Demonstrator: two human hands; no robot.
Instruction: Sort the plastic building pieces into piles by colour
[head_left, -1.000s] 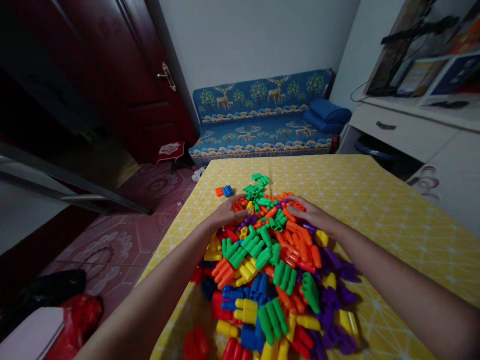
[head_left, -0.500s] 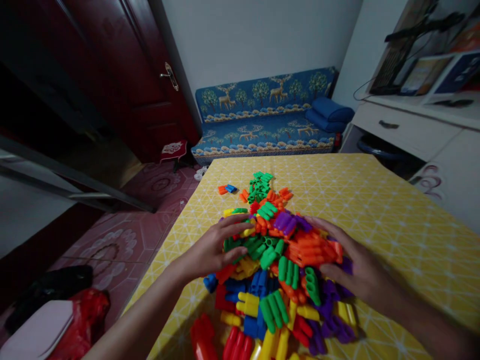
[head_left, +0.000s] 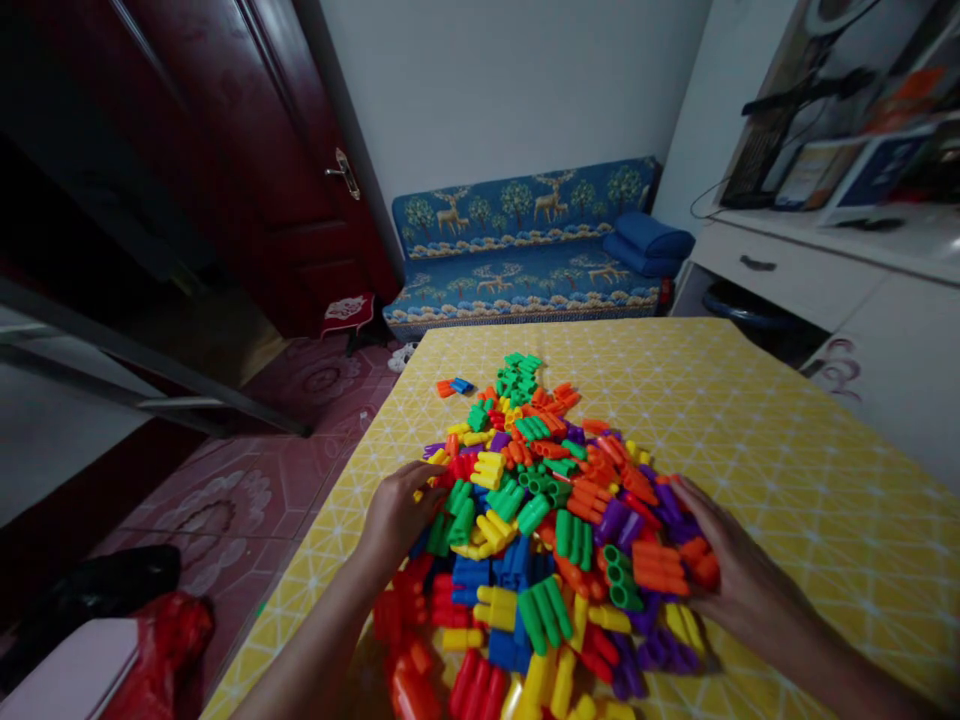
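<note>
A large heap of plastic bullet-shaped building blocks in green, yellow, red, blue, orange and purple covers the near middle of the table. At its left edge rests my left hand, fingers bent and reaching in among red and green blocks. Cupped along the right side is my right hand, its thumb and fingers apart and touching an orange block. Neither hand visibly lifts a block. Part of my left fingers is hidden by the blocks. At the far end of the heap lie joined green blocks.
A yellow patterned cloth covers the table. Near its left side lie an orange block and a blue block. Beyond stand a blue sofa, a red door and a white cabinet. A red bag is at lower left.
My hands have moved apart, left and right, from the heap's top to its sides. The orange and purple blocks between them have spread out flatter.
</note>
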